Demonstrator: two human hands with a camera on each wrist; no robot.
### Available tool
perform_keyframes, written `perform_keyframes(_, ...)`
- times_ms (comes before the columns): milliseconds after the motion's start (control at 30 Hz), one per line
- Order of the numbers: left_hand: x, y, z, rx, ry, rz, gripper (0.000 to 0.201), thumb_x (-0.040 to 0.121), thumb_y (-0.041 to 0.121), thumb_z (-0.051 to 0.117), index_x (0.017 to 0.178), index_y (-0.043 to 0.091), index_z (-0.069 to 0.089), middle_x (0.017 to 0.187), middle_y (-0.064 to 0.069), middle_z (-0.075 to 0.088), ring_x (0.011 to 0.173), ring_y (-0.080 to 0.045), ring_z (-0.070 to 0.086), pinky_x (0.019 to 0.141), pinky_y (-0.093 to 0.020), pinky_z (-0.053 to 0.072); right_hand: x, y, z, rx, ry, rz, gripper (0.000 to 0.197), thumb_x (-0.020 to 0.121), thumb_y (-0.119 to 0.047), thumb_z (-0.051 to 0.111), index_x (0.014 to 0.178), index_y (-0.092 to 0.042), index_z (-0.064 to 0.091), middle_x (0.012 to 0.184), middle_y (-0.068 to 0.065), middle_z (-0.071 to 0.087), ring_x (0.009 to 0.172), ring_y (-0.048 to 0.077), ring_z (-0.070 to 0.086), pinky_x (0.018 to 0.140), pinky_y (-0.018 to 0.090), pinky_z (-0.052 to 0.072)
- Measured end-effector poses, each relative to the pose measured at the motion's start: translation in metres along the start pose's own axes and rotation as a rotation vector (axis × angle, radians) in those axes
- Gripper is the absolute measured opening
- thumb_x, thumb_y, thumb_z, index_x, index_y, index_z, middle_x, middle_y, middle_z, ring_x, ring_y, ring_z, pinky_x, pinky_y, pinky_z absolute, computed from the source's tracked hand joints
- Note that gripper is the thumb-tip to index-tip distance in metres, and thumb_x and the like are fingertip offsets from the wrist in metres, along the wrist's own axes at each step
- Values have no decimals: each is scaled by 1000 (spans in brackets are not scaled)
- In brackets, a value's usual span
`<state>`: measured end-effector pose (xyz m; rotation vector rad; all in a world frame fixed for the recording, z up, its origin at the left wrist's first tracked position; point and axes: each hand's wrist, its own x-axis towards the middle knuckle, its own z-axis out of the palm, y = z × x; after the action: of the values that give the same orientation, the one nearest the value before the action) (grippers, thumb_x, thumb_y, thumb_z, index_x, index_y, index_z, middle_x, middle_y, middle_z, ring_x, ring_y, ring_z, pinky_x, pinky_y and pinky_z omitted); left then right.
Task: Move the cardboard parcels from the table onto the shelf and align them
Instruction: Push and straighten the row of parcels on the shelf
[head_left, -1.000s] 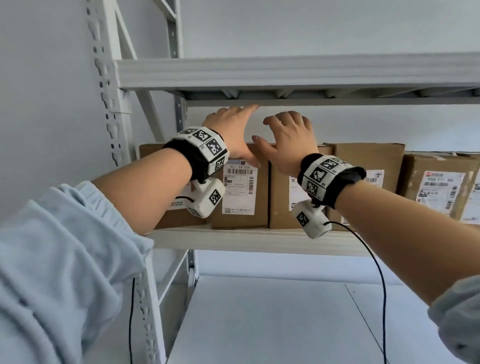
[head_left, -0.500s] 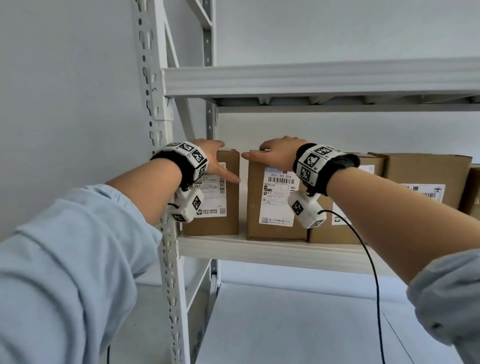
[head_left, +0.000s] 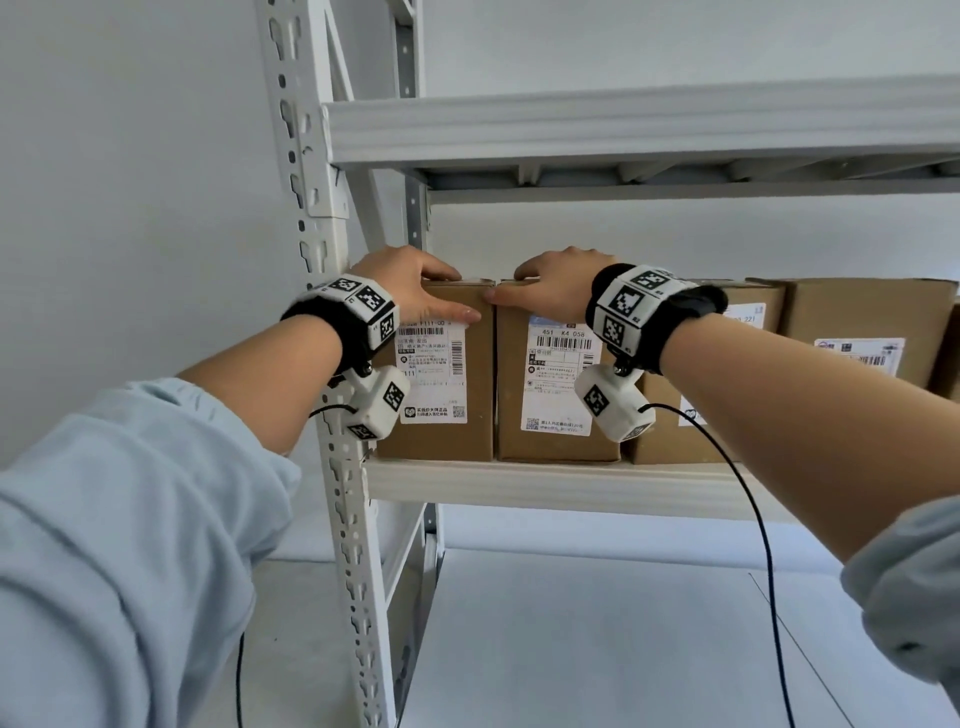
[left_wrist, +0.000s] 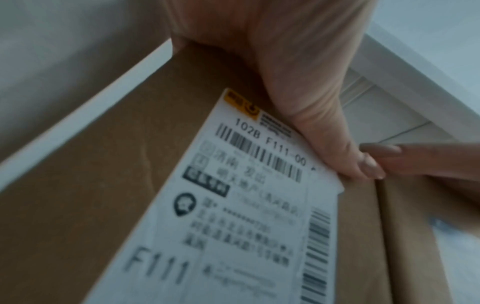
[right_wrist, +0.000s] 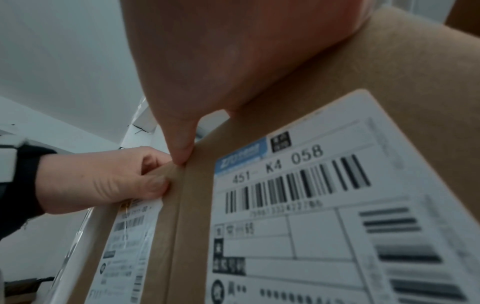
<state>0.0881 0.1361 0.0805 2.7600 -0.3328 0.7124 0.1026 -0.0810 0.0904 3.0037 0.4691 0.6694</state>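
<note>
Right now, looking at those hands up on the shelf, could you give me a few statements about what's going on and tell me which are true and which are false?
1. The left hand rests on the top of the leftmost parcel. True.
2. The right hand is lifting a parcel clear of the shelf. False: the 451 K4 058 parcel stands on the shelf.
3. The two parcels under the hands stand side by side with almost no gap. True.
4. Their shipping labels face the back wall. False: the labels face the person.
5. More parcels stand further right. True.
</note>
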Motion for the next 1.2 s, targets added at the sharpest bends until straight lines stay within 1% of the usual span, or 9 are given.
perform_keyframes(167, -1, -2, 5, -107, 71, -8, 75, 57, 81, 70, 119, 39, 69, 107, 20, 66, 99, -7, 61, 75, -25, 45, -6, -4, -1, -17, 18, 7, 87, 76, -93, 22, 120, -30, 63, 111, 3, 67, 94, 26, 59, 73, 35, 44)
perform_keyframes(367, 1, -7, 10, -163, 109, -13, 75, 56, 82, 69, 116, 37, 71, 113, 16, 70, 99, -7, 62, 78, -26, 47, -12, -4, 0, -53, 50, 12, 75, 75, -93, 23, 91, -30, 61, 92, -1, 65, 83, 22, 59, 67, 33, 43)
perform_keyframes(500, -3, -2, 10, -149, 101, 19, 73, 63, 78, 70, 120, 33, 69, 120, 11, 68, 99, -8, 58, 81, -27, 45, -22, 1, -3, 73, 188, 82, 93, 75, -94, 18, 128, -30, 60, 123, 2, 65, 110, 29, 61, 87, 40, 48)
perform_keyframes(567, -3, -1, 10, -149, 100, 14, 72, 65, 77, 70, 121, 32, 69, 124, 10, 67, 106, -11, 59, 84, -27, 45, -28, 12, -12, 185, 310, 178, 92, 81, -89, 14, 129, -26, 60, 121, 5, 66, 108, 28, 62, 95, 44, 48)
perform_keyframes(633, -5, 1, 11, -152, 98, 11, 73, 64, 77, 70, 121, 31, 69, 126, 9, 66, 113, -13, 60, 89, -29, 47, -34, 32, -17, 253, 344, 326, 83, 90, -79, 13, 118, -19, 62, 111, 9, 67, 97, 30, 61, 92, 43, 49)
perform_keyframes(767, -6, 7, 11, -147, 103, 10, 79, 58, 83, 65, 118, 33, 69, 122, 10, 68, 109, -13, 61, 92, -32, 50, -50, 75, -13, 197, 168, 532, 87, 94, -73, 9, 129, -9, 58, 123, 20, 61, 107, 36, 60, 93, 44, 46)
perform_keyframes(933, -5, 11, 12, -138, 94, 0, 78, 57, 84, 64, 116, 33, 69, 116, 12, 69, 96, -9, 58, 84, -29, 49, -56, 80, -2, -42, 130, 475, 88, 96, -68, 4, 127, -8, 61, 126, 20, 62, 119, 37, 54, 107, 50, 33)
perform_keyframes(1100, -2, 11, 12, -142, 80, -4, 78, 57, 82, 65, 117, 32, 69, 118, 10, 68, 101, -11, 59, 84, -29, 47, -56, 88, -3, -12, 81, 501, 90, 92, -74, 8, 119, -12, 67, 133, 16, 58, 138, 36, 35, 115, 63, 13)
perform_keyframes(1200, -2, 10, 12, -139, 77, -11, 77, 58, 81, 66, 118, 31, 68, 121, 8, 68, 107, -15, 61, 86, -31, 47, -56, 94, -2, 52, 56, 522, 82, 89, -77, 18, 130, -23, 62, 139, 12, 54, 139, 37, 32, 112, 69, 12)
